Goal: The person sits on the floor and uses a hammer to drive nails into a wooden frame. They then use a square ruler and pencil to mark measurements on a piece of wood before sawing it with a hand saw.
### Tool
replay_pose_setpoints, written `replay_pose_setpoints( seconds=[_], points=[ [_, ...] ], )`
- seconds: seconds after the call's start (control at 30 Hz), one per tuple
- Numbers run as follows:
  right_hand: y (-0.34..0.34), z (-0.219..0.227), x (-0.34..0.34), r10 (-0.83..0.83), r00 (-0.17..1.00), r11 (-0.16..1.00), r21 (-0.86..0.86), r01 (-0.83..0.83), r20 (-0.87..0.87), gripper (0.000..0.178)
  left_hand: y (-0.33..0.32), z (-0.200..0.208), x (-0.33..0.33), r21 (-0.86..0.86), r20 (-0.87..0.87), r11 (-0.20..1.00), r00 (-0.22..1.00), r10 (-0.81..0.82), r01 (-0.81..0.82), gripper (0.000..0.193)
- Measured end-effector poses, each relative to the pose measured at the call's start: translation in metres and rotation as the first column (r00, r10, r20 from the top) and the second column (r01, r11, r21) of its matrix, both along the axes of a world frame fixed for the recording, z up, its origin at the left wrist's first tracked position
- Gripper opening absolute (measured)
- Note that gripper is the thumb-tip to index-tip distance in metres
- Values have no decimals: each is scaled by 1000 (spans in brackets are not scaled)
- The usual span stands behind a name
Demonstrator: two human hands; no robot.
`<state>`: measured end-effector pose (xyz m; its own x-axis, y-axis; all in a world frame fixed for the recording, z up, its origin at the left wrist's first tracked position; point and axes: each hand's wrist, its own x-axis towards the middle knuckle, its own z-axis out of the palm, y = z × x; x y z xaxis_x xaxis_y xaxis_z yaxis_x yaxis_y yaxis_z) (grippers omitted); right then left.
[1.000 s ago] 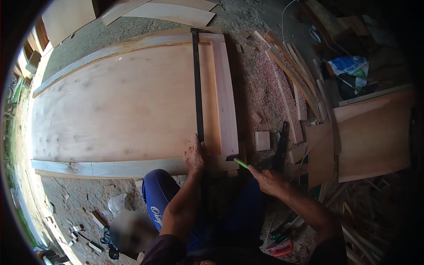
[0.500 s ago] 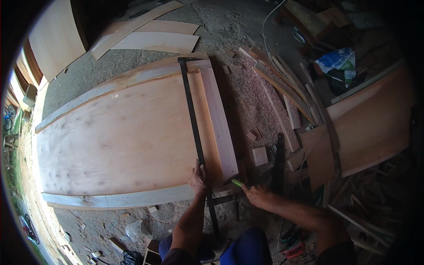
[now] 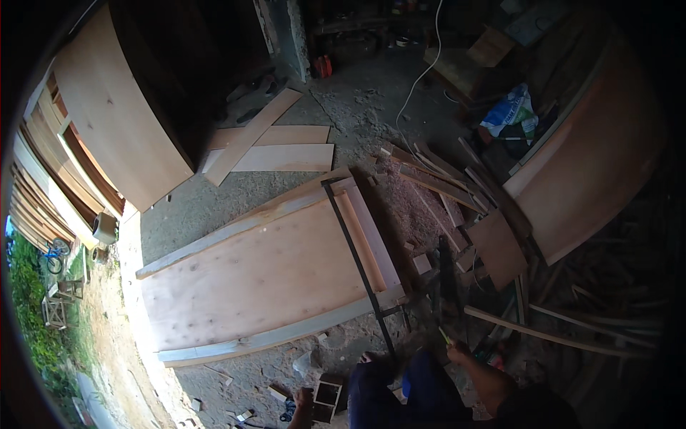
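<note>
A wooden panel with a raised frame lies on the floor in front of me. Across its right end runs a long black bar clamp, its near end reaching past the frame toward my knees. My right hand is closed around a hammer by its green handle, to the right of my knees; the head is dark and hard to make out. Low at the bottom edge, my left hand is beside a small open wooden box, away from the clamp. Its fingers are too dim to read.
Timber strips and sawdust lie right of the panel, with a large curved sheet beyond. Loose boards rest on the floor behind. A tall board leans at the left. A white cord crosses the floor.
My left hand has left the clamp and moved down beside the small box. My right hand has drawn the hammer back from the frame's corner. The view has tilted up, showing more background.
</note>
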<state>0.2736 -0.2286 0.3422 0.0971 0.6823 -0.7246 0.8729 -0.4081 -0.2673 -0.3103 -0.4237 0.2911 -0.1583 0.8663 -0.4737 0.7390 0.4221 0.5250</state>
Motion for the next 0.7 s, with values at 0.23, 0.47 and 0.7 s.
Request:
replay_pose_setpoints(
  seconds=[0.23, 0.47, 0.7],
  points=[
    [-37, 173, 43, -396, 918, 909, -146, 391, -7, 33, -20, 129, -18, -449, 577, 369, 51, 815, -814, 23],
    [52, 164, 25, -600, 775, 796, -249, 552, -198, 22, 163, 172, 37, -465, 512, 475, 211, 832, -747, 43],
    [292, 111, 2, -663, 566, 744, -346, 572, -490, 16, 431, 207, 108, -463, 689, 399, -38, 723, -791, 15]
  ],
)
